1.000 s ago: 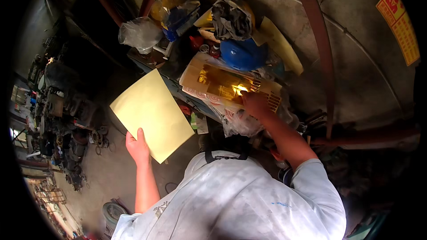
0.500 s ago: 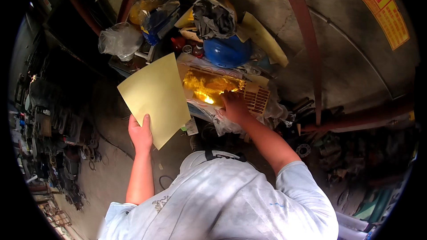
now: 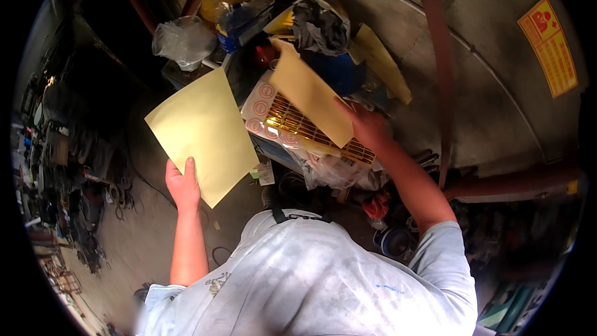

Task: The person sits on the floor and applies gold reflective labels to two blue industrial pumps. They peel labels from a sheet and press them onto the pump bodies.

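A: Left hand (image 3: 183, 188); state?
B: Closed on the lower left edge of a pale yellow sheet (image 3: 208, 134); thumb flat on the upper face, fingers hidden beneath; the sheet hangs above the floor (image 3: 146, 227), left of the piled things.
A: Right hand (image 3: 368, 126)?
B: Gripping a tan sheet (image 3: 308, 93) by its right edge; exact finger placement is too dark to tell.
A: Where does that sheet sit?
B: Tilted over a gold patterned sheet (image 3: 295, 126), covering part of it; whether the two touch, I cannot tell; the gold one shows rows of narrow dark-edged marks and a bright glint near its left end.
A: Support beneath?
B: White wrapping (image 3: 254, 111) with red circular prints, visible at the left; crumpled clear plastic (image 3: 339, 174) just below, on the near side.
A: Farther out?
B: A blue helmet (image 3: 351, 73), partly hidden behind the tan sheet; a red object (image 3: 264, 56) to its left, kind unclear; a dark bundle in clear plastic (image 3: 320, 25) beyond; a curved yellowish sheet (image 3: 382, 65) to the right of the bundle; a clear plastic bag (image 3: 185, 43) at the far left of the pile.
A: Edges of view?
B: A red-brown post (image 3: 435, 56) right of the pile; a yellow and red sign (image 3: 550, 46) on the wall, well apart from both hands.
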The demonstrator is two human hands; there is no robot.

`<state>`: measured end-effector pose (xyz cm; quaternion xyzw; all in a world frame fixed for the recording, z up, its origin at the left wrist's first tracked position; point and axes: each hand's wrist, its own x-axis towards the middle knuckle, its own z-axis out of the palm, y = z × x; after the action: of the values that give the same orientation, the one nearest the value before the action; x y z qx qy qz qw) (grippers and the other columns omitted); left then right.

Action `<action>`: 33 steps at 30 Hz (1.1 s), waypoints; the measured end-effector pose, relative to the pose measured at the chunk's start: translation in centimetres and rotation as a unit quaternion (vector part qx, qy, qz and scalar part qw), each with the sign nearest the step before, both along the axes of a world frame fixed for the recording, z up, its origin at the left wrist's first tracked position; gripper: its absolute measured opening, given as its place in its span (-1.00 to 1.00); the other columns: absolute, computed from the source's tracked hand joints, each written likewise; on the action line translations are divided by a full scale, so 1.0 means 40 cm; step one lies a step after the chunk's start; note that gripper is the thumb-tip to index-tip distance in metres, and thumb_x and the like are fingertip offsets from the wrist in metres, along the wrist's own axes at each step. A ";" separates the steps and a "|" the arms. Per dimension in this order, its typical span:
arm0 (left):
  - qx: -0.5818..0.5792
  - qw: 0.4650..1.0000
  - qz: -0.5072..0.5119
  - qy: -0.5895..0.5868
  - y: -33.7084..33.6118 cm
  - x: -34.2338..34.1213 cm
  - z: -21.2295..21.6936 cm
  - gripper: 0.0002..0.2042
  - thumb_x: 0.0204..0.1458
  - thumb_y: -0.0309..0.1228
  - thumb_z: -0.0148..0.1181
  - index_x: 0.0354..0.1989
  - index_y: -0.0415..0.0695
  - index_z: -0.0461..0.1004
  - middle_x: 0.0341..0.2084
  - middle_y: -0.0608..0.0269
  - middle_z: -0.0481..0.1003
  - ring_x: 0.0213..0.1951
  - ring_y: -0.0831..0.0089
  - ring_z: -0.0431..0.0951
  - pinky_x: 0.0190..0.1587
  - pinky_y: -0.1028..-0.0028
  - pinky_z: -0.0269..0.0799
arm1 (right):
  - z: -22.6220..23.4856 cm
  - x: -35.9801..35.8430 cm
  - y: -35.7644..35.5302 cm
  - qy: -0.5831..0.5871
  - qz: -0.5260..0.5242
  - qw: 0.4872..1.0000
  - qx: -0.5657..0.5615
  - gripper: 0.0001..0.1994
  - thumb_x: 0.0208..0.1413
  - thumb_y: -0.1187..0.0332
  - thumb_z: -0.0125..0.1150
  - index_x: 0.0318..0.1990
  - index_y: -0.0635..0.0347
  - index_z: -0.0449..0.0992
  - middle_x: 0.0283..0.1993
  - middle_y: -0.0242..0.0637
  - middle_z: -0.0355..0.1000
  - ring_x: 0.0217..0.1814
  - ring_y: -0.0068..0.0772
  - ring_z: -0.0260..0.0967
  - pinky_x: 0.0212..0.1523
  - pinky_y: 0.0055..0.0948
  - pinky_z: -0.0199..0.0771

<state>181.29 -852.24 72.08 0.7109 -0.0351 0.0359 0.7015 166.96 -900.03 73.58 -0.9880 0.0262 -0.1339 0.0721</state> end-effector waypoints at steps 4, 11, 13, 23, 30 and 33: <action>0.022 0.999 0.024 -0.013 0.042 0.001 0.011 -0.70 0.36 -0.57 0.21 0.23 -0.33 0.52 0.10 0.15 0.65 0.12 0.43 0.60 0.25 0.38 0.45 | -0.136 -0.071 -0.035 0.021 0.134 0.985 -0.104 -0.49 0.25 0.42 0.22 0.37 -0.08 0.59 0.40 -0.32 0.48 0.17 -0.21 0.62 0.11 -0.08 0.61; 0.026 0.998 0.051 0.004 0.068 -0.010 -0.006 -0.70 0.35 -0.56 0.23 0.22 -0.32 0.52 0.09 0.17 0.65 0.12 0.44 0.59 0.25 0.38 0.45 | -0.213 -0.054 0.108 -0.024 0.085 0.987 -0.133 -0.55 0.19 0.24 0.41 0.22 0.16 0.67 0.64 -0.48 0.20 0.60 -0.21 0.21 0.46 0.06 0.21; 0.037 0.998 0.054 0.004 0.062 -0.006 -0.004 -0.70 0.35 -0.56 0.23 0.22 -0.32 0.52 0.09 0.17 0.65 0.12 0.44 0.59 0.25 0.38 0.45 | -0.216 -0.037 0.134 -0.008 0.061 0.989 -0.132 -0.49 0.15 0.16 0.45 0.21 0.21 0.66 0.68 -0.45 0.13 0.69 -0.14 0.06 0.50 0.15 0.13; 0.020 0.999 0.029 0.026 0.066 0.040 -0.057 -0.71 0.36 -0.57 0.22 0.21 -0.30 0.53 0.11 0.19 0.64 0.13 0.45 0.59 0.26 0.39 0.44 | -0.315 -0.010 0.209 0.087 -0.060 0.989 -0.102 -0.37 0.18 -0.08 0.39 0.24 0.24 0.65 0.68 -0.37 0.15 0.76 0.04 -0.10 0.61 0.39 -0.23; 0.004 0.999 0.014 0.030 0.081 0.066 -0.079 -0.71 0.37 -0.57 0.22 0.22 -0.31 0.52 0.12 0.18 0.64 0.13 0.46 0.59 0.25 0.40 0.44 | -0.303 -0.004 0.194 0.074 -0.006 0.994 -0.081 -0.63 0.24 0.04 0.37 -0.06 0.16 0.74 0.14 -0.36 0.64 0.29 -0.15 0.52 0.47 0.21 0.21; 0.007 0.999 0.017 0.033 0.095 0.079 -0.090 -0.71 0.36 -0.57 0.23 0.22 -0.30 0.53 0.11 0.18 0.64 0.12 0.46 0.59 0.24 0.40 0.45 | -0.254 0.038 0.159 0.148 -0.004 0.988 0.040 -0.73 0.28 0.12 0.37 -0.18 0.15 0.73 -0.09 -0.20 0.67 -0.03 -0.02 0.63 0.12 0.00 0.55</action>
<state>184.44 -848.42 68.48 0.7169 0.0000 0.0241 0.6967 168.47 -893.66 63.42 -0.9932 0.0454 0.0143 0.1061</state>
